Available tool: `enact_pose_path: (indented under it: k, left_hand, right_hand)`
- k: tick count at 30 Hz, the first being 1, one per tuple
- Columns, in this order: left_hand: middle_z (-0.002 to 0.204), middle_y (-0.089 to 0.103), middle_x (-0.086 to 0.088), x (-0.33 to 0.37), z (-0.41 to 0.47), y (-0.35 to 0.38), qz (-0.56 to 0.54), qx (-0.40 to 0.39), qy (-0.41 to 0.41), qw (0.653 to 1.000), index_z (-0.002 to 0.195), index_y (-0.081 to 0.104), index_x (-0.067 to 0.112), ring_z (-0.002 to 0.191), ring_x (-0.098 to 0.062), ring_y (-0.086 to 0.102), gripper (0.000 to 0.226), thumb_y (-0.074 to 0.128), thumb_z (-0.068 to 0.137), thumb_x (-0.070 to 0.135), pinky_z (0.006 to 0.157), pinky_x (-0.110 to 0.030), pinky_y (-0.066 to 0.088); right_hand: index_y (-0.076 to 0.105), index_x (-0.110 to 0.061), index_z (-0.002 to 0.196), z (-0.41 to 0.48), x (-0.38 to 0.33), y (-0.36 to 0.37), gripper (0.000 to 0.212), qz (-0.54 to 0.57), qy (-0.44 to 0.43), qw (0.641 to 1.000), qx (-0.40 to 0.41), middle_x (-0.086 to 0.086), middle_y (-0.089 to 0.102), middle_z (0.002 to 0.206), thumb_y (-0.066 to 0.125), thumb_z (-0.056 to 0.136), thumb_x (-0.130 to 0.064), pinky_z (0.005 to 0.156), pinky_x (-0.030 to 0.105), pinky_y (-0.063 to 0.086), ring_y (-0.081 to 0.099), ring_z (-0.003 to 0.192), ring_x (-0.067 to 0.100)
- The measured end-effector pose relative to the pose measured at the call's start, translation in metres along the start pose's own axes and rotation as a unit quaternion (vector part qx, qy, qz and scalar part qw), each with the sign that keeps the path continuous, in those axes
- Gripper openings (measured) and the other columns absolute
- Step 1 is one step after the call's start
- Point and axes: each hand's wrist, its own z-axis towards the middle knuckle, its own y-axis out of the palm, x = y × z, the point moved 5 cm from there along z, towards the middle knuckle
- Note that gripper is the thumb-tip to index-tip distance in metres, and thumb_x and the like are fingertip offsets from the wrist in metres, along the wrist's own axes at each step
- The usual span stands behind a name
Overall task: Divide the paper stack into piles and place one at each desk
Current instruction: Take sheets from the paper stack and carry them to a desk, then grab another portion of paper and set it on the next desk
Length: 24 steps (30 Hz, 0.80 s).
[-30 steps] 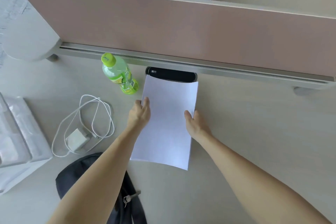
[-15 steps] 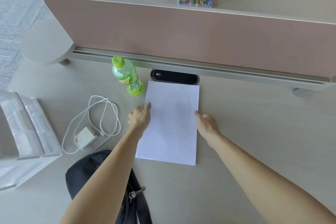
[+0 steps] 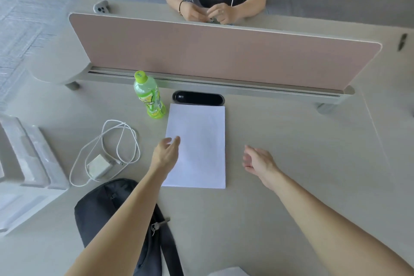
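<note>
A pile of white paper (image 3: pixel 199 141) lies flat on the beige desk (image 3: pixel 291 163), its far edge just short of a black cable port (image 3: pixel 198 97). My left hand (image 3: pixel 167 152) hovers over the pile's left edge with relaxed fingers, holding nothing. My right hand (image 3: pixel 257 161) is off the paper, a little to its right, fingers loosely curled and empty. A corner of more white paper (image 3: pixel 228 272) shows at the bottom edge.
A green drink bottle (image 3: pixel 149 95) stands left of the pile. A white charger and coiled cable (image 3: pixel 105 152), a black bag (image 3: pixel 125 219) and clear file trays (image 3: pixel 24 163) fill the left side. A pink divider panel (image 3: pixel 212 51) closes off the far edge; a person sits behind it.
Both hands have let go of the paper pile, which now lies flat. My right hand has drawn away to the right. The view has tilted up, showing the person opposite.
</note>
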Motion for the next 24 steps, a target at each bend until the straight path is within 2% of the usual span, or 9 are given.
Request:
enact_pose_path:
  k: [1, 3, 8, 17, 24]
  left_hand:
    - [0.122, 0.064, -0.017, 0.004, -0.011, 0.006, -0.019, -0.015, 0.004, 1.0, 0.13, 0.057, 0.005, 0.11, -0.034, 0.062, 0.053, 0.049, 0.097, 0.045, 0.091, -0.043, 0.048]
    - [0.112, 0.067, -0.006, 0.012, -0.034, 0.021, -0.06, -0.047, 0.014, 0.997, 0.122, 0.061, 0.011, 0.093, -0.022, 0.065, 0.041, 0.052, 0.097, 0.042, 0.087, -0.039, 0.05]
    - [0.089, 0.068, -0.003, 0.035, -0.101, 0.071, -0.067, -0.138, 0.056, 0.987, 0.098, 0.067, 0.014, 0.071, -0.021, 0.059, 0.019, 0.056, 0.095, 0.029, 0.07, -0.031, 0.049]
    - [0.07, 0.061, -0.002, 0.087, -0.251, 0.234, 0.023, -0.266, 0.171, 0.949, 0.079, 0.07, 0.014, 0.052, -0.014, 0.047, 0.02, 0.061, 0.094, 0.023, 0.05, -0.022, 0.037]
    - [0.071, 0.058, -0.003, 0.1, -0.402, 0.39, 0.053, -0.329, 0.19, 0.923, 0.086, 0.071, 0.007, 0.053, -0.016, 0.046, 0.022, 0.058, 0.095, 0.022, 0.051, -0.022, 0.038]
  right_hand:
    - [0.061, -0.012, 0.086, -0.014, 0.001, -0.015, 0.023, 0.026, -0.009, 1.0, 0.006, 0.01, 0.058, 0.083, 0.058, 0.097, -0.032, 0.071, 0.032, 0.051, 0.057, 0.073, 0.024]
    - [0.063, -0.009, 0.084, -0.042, 0.004, -0.047, 0.02, 0.052, -0.036, 0.998, 0.021, 0.01, 0.062, 0.076, 0.058, 0.098, -0.023, 0.068, 0.031, 0.05, 0.061, 0.068, 0.024]
    - [0.067, -0.005, 0.082, -0.117, 0.0, -0.129, 0.021, 0.076, -0.108, 0.989, 0.064, 0.01, 0.066, 0.072, 0.059, 0.097, -0.017, 0.067, 0.031, 0.052, 0.065, 0.063, 0.02]
    - [0.064, -0.007, 0.073, -0.243, 0.045, -0.307, 0.026, 0.163, -0.206, 0.949, 0.174, 0.005, 0.06, 0.062, 0.055, 0.098, -0.01, 0.057, 0.025, 0.045, 0.055, 0.054, 0.015]
    - [0.062, -0.004, 0.071, -0.338, 0.148, -0.492, 0.027, 0.261, -0.241, 0.903, 0.242, 0.005, 0.059, 0.061, 0.057, 0.097, -0.006, 0.058, 0.028, 0.043, 0.05, 0.058, 0.017]
